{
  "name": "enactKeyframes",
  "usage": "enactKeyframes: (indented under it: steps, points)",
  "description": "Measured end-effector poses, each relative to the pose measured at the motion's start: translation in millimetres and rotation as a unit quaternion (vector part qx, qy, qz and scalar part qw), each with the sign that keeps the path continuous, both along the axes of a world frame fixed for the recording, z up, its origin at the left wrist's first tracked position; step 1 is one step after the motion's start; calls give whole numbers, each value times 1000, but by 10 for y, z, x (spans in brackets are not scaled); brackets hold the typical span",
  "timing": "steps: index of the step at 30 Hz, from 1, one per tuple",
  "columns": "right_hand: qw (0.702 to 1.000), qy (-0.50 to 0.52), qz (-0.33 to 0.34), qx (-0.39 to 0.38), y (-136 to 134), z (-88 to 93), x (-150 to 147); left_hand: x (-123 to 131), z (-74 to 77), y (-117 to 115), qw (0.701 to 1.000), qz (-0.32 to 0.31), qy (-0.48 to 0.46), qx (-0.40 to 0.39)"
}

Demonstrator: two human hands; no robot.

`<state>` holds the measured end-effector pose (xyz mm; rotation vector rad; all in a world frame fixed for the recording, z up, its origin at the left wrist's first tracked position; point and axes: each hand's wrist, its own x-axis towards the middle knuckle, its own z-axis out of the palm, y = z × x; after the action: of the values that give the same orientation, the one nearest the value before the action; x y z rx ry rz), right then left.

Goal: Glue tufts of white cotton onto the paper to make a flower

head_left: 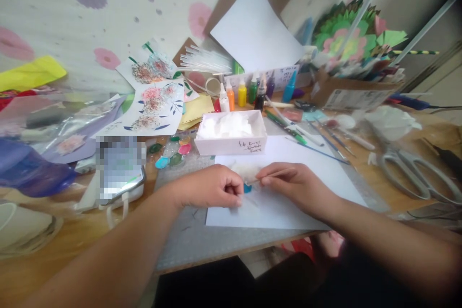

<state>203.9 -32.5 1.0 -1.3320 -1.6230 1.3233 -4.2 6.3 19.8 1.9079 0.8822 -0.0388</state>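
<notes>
My left hand point(222, 186) rests on a white sheet of paper point(231, 214) with its fingers curled; what they hold, if anything, is hidden. Pinched between the thumb and fingers of my right hand point(294, 185) is a thin, pale stick point(277, 173), its tip pointing left. Between the hands lies a whitish, fluffy-looking patch point(247, 169). A small bright blue piece point(247, 187) shows just below it, beside my left fingers. Behind the hands stands a pale open box point(231, 147) filled with white, cottony material point(229, 125).
Paint bottles point(242, 94) stand behind the box. Left of it lie small paint-colored discs point(175, 159) and a phone point(121, 171) with a cable. Pens point(288, 127), brushes point(334, 140) and large scissors point(402, 178) lie to the right. The table's front edge point(231, 252) is near me.
</notes>
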Motion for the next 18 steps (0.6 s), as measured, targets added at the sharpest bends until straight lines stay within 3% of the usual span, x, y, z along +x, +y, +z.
enactKeyframes:
  steps: [11,15,18]
  points:
    - [999,-11,-30,28,60,-9,-4,88,-130,-40,990,81,22,116]
    - [986,-19,-65,155,6,88,48,113,-173,-32,986,106,22,124]
    - [972,-49,2,228,-38,164,51,126,-201,-20,983,105,24,147]
